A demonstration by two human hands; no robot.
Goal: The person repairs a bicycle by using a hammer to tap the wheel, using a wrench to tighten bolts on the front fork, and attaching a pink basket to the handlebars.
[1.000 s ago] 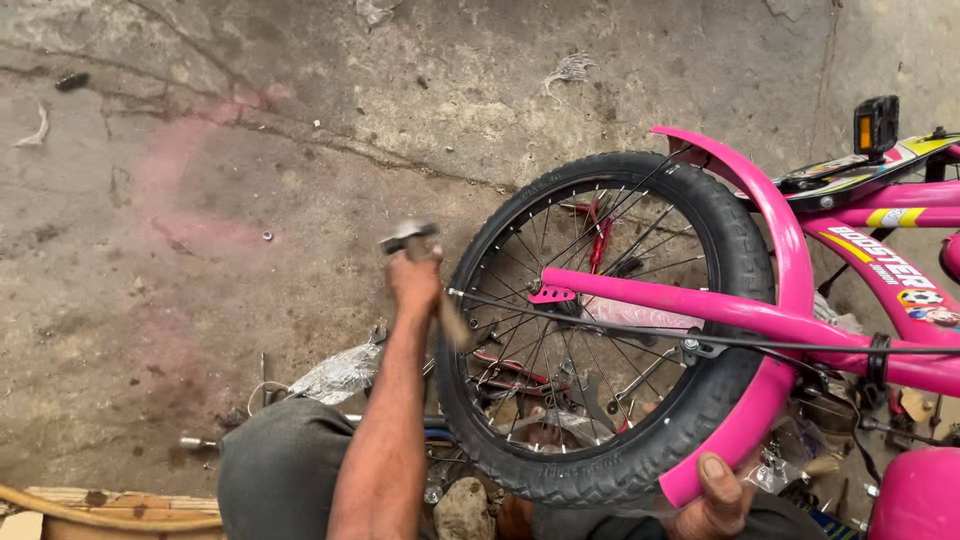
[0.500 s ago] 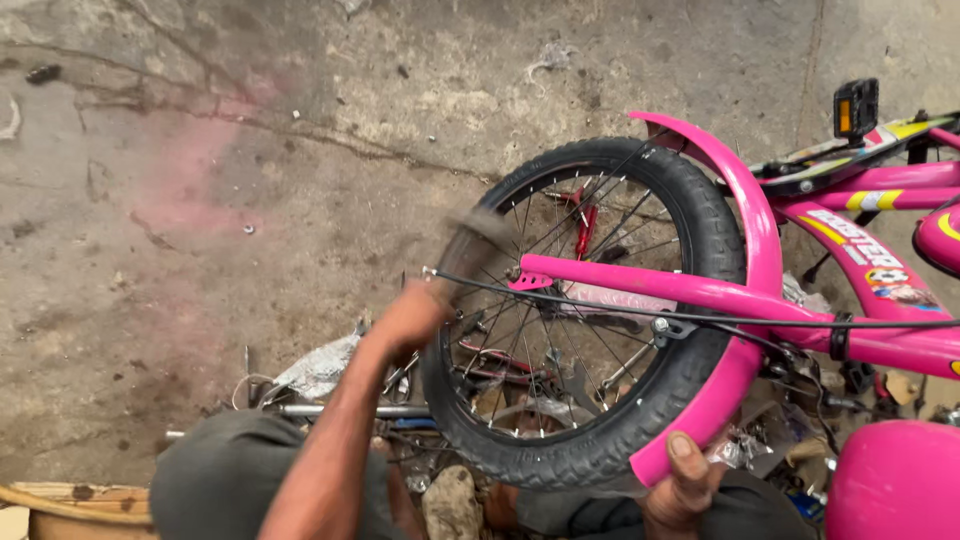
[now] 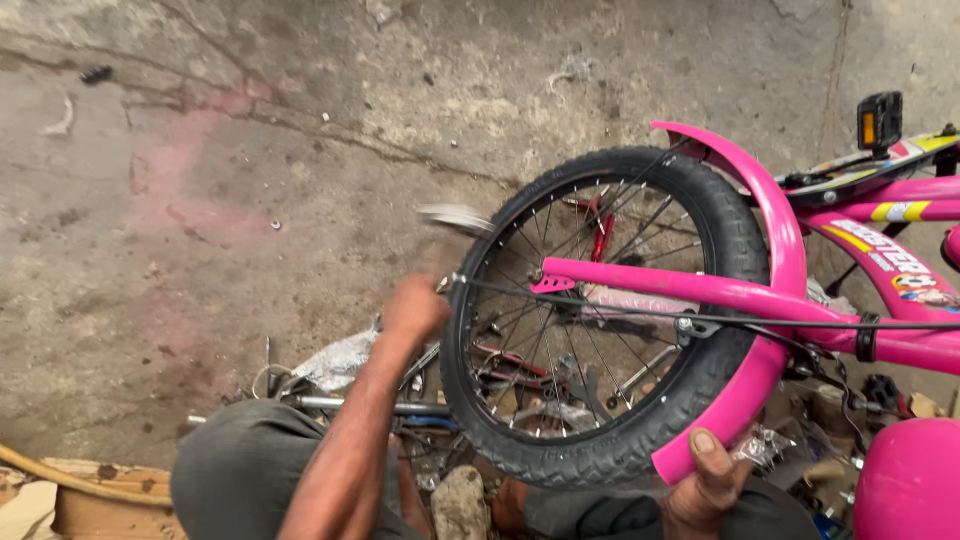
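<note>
A person is working on a small pink bicycle (image 3: 800, 300) lying over a stained concrete floor (image 3: 200, 200), seen from above. Their left hand (image 3: 415, 308) is closing in a fist around the handle of a hammer (image 3: 455, 218), whose blurred metal head is showing just above and to the right of the hand, beside the black tyre (image 3: 560, 460) of the spoked wheel (image 3: 600, 320). Their right hand (image 3: 705, 490) is gripping the lower end of the pink mudguard (image 3: 765, 270), thumb pressing on its outer face. The wheel is sitting between pink frame tubes, near the middle of the view. Scrap metal and crumpled foil (image 3: 340, 360) are lying under the left forearm, near the person's knee (image 3: 240, 480)
</note>
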